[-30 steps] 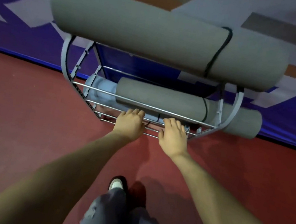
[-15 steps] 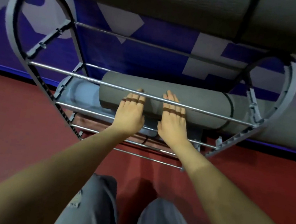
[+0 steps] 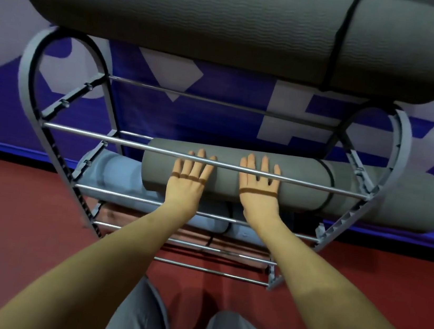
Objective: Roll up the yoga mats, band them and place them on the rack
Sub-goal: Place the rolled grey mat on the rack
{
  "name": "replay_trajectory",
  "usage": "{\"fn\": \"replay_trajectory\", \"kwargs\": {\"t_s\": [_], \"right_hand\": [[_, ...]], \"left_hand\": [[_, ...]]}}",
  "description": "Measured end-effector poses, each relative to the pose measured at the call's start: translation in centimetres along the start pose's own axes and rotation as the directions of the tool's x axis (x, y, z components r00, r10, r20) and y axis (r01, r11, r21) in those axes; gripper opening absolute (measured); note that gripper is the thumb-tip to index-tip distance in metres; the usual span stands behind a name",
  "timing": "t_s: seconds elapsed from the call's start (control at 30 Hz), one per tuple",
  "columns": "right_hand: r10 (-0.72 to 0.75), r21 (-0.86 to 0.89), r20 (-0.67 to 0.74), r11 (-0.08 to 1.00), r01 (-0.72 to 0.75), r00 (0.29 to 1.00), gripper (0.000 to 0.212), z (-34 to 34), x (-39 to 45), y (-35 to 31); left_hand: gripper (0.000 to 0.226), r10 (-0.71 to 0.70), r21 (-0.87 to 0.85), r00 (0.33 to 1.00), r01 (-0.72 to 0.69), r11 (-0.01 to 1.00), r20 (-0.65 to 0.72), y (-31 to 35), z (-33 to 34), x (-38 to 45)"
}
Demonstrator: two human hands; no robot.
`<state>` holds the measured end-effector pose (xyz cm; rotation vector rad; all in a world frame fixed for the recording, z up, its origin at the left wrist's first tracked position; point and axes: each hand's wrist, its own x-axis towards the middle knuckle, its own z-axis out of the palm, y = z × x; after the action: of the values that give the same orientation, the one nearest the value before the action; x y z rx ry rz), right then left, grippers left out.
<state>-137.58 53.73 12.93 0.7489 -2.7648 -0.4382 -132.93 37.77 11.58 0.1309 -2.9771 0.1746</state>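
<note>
Under the rack's rail, both hands' straight, spread fingers press the grey mat.

Mats on rack before wall

Grey rolled mat: lies horiz. on mid shelf of rack, centre-right of frame; black band round it nr its right end; right end sticks out past rack's side frame.

Large grey rolled mat: across top of rack, upper frame, ribbed surface, horiz.; black strap round it twd upper right.

Light blue rolled mat: shelf below, lower left of the grey one, partly hidden by it.

Reddish-brown mat: lowest occupied shelf, mostly hidden, dark band just visible.

Rack: grey, arched side frames, chrome cross bars, stands on red floor.
</note>
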Motion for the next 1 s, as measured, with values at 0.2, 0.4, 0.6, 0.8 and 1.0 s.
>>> {"fn": "replay_trajectory", "kwargs": {"t_s": [0.2, 0.4, 0.6, 0.8, 1.0], "right_hand": [[0.025, 0.024, -0.007, 0.999, -0.025, 1.0, 0.101, 0.0, -1.0, -0.1], [0.106, 0.056, -0.017, 0.993, -0.105, 0.994, 0.11, -1.5, -0.2, -1.6], [0.093, 0.104, -0.139, 0.991, -0.079, 0.986, 0.116, -2.7, 1.4, -5.8], [0.06, 0.102, -0.209, 0.994, -0.039, 0.976, 0.117, -3.5, 3.1, -10.1], [0.025, 0.086, -0.275, 0.996, -0.002, 0.961, 0.115, -3.7, 4.5, -12.1]], "left_hand": [[0.102, 0.007, -0.075, 0.999, -0.01, 0.997, -0.036, -0.5, 0.3, 0.2], [0.099, 0.056, -0.103, 0.988, -0.072, 0.992, -0.144, -3.0, -1.3, 0.4], [0.107, -0.094, -0.049, 0.995, 0.092, 0.995, -0.033, -6.9, -2.9, -0.5], [0.106, -0.186, -0.043, 0.982, 0.185, 0.982, -0.021, -11.4, -2.5, -1.4], [0.104, -0.213, -0.03, 0.977, 0.213, 0.977, -0.012, -14.3, -1.8, -1.1]]}}
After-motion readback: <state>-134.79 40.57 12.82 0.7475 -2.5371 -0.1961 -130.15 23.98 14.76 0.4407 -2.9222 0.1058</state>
